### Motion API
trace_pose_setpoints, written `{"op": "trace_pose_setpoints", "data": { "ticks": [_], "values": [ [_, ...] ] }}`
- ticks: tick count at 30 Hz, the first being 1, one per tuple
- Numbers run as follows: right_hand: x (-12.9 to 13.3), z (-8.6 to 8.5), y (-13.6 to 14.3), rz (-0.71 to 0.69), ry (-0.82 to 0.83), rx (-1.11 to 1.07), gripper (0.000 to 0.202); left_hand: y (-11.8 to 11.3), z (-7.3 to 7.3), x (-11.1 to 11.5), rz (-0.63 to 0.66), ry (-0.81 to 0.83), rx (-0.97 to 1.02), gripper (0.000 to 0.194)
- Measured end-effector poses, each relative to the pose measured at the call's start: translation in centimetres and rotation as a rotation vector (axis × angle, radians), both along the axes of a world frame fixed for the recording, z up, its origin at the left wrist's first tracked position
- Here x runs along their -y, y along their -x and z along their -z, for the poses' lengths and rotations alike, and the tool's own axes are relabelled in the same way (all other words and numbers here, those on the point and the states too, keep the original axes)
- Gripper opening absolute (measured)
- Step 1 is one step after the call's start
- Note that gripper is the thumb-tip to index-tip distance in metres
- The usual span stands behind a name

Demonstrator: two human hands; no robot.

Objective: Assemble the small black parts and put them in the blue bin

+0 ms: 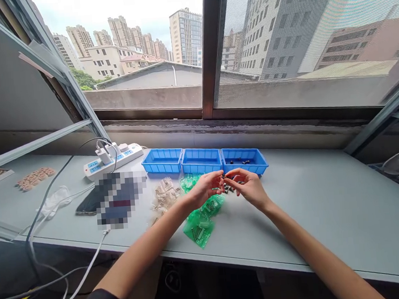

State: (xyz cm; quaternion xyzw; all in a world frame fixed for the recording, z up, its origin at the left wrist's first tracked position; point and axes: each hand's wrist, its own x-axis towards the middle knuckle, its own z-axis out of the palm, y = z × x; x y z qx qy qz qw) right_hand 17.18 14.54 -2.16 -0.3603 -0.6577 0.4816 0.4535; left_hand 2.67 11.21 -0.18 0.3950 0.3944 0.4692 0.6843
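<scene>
Small dark parts (228,188) are gathered on the table (325,195), nearer its far edge than its front edge, and are seen just under the fingertips; no common long axis can be made out. They are partly covered by the right hand (252,189), which appears nearer to them than the left hand (207,186). Both hands are curled and brought tip to tip; a tiny dark thing (224,177) seems to be pinched there, but by which hand cannot be made out. Just beyond the right hand, the rightmost blue tray (260,167) is set with its long side roughly along the far edge. Green bags (200,231) are spread beneath the left hand toward the front edge; clear bags (164,193) are laid farther toward the left end.
</scene>
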Motion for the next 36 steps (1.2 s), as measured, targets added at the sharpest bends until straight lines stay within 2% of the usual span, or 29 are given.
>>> {"op": "trace_pose_setpoints", "data": {
  "ticks": [6, 12, 18, 20, 24, 27, 31, 34, 36],
  "values": [
    [-0.2, 0.1, -0.1, 0.026, 0.025, -0.031, 0.043, -0.1, 0.2, 0.2, 0.085, -0.013, -0.088, 0.044],
    [-0.3, 0.1, -0.2, 0.006, 0.099, -0.02, 0.048, 0.0, 0.6, 0.1, 0.085, -0.007, -0.118, 0.047],
    [-0.2, 0.2, -0.1, 0.018, 0.114, -0.049, 0.041, 0.0, 0.3, 0.4, 0.095, -0.026, -0.185, 0.047],
    [-0.2, 0.2, -0.2, 0.024, 0.111, -0.065, 0.04, -0.2, 0.1, 0.6, 0.069, -0.105, -0.245, 0.045],
    [-0.3, -0.1, -0.2, 0.03, 0.113, -0.097, 0.04, -0.4, -0.1, 0.8, -0.11, -0.348, -0.506, 0.03],
    [-0.2, -0.2, -0.2, 0.039, 0.142, -0.125, 0.039, -0.4, 0.1, 0.9, -0.241, -0.564, -0.798, 0.02],
    [0.0, -0.5, 0.0, 0.069, 0.141, -0.14, 0.038, 0.2, 0.4, 0.9, -0.445, -0.839, -1.218, 0.017],
    [0.2, -0.7, 0.1, 0.071, 0.144, -0.155, 0.036, 0.6, 0.7, 0.8, -0.592, -1.058, -1.348, 0.017],
    [0.3, -0.7, 0.2, 0.063, 0.155, -0.161, 0.035, 0.9, 0.7, 0.7, -0.629, -1.168, -1.372, 0.017]
  ]
}}
